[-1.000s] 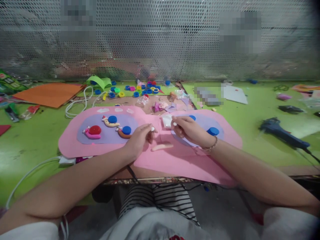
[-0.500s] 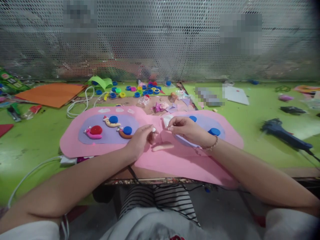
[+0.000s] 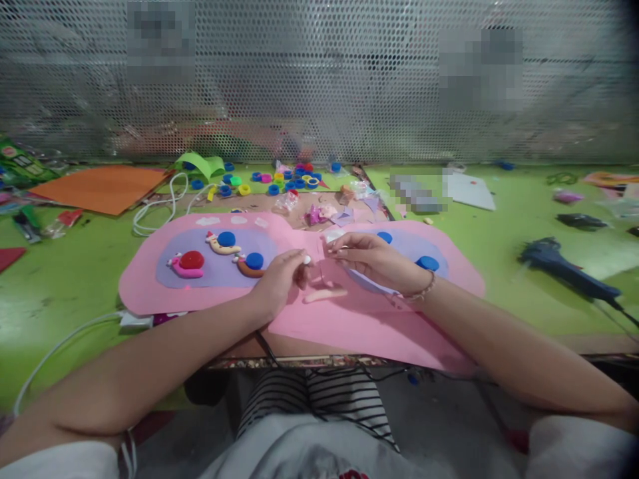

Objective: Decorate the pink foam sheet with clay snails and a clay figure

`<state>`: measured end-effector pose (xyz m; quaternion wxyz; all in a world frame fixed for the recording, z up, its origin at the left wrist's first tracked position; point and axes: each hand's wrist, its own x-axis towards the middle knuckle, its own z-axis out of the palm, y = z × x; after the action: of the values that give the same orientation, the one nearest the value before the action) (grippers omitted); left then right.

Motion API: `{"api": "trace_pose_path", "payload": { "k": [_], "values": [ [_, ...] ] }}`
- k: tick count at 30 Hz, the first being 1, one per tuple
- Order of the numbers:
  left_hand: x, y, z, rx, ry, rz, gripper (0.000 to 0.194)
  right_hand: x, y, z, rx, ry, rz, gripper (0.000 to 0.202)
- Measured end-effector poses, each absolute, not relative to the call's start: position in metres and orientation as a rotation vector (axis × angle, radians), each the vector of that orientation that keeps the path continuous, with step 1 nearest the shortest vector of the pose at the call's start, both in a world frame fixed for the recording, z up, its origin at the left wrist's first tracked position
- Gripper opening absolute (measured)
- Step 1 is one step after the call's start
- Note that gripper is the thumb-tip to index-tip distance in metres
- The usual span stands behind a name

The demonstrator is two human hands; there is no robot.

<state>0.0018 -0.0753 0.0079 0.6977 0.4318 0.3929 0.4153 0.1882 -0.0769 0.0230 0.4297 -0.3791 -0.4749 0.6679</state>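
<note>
Between thumb and forefinger, my left hand [image 3: 285,276] pinches a small white ball [image 3: 307,259], perhaps clay. My right hand [image 3: 367,259] has its fingertips pressed together just to the right; whatever they hold is too small to make out. Both hands are over a pink paper shape [image 3: 344,332] with purple panels. Below them lies a pale clay roll [image 3: 325,295]. On the left panel [image 3: 170,243] sit snail figures with cap shells: a pink one with a red cap [image 3: 192,259], a cream one [image 3: 222,245] and a brown one [image 3: 249,267]. Blue caps [image 3: 428,263] rest on the right panel.
Several coloured bottle caps [image 3: 299,181] are scattered at the back, near a white cable [image 3: 162,209]. Orange paper [image 3: 102,188] lies at the left. A blue glue gun [image 3: 569,269] is at the right. A perforated metal screen [image 3: 319,80] stands behind the table.
The fingers of my right hand have shifted slightly and straightened a little. My left hand keeps its pinch on the white ball in the same place.
</note>
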Motion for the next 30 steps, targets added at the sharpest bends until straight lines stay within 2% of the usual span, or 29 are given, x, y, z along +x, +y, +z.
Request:
{"api": "trace_pose_path", "payload": {
  "k": [16,27,30],
  "values": [
    [0.0008,-0.0754,0.0064,0.978,0.862,0.923,0.018,0.1908,-0.0799,0.0258,-0.983,-1.263,1.658,0.013],
    [0.0021,-0.0765,0.0086,0.952,0.872,0.911,0.02,0.194,-0.0749,0.0219,-0.894,-1.169,1.79,0.02],
    [0.0019,-0.0767,0.0085,0.958,0.864,0.917,0.019,0.1936,-0.074,0.0201,-0.935,-1.204,1.751,0.015]
  ]
}}
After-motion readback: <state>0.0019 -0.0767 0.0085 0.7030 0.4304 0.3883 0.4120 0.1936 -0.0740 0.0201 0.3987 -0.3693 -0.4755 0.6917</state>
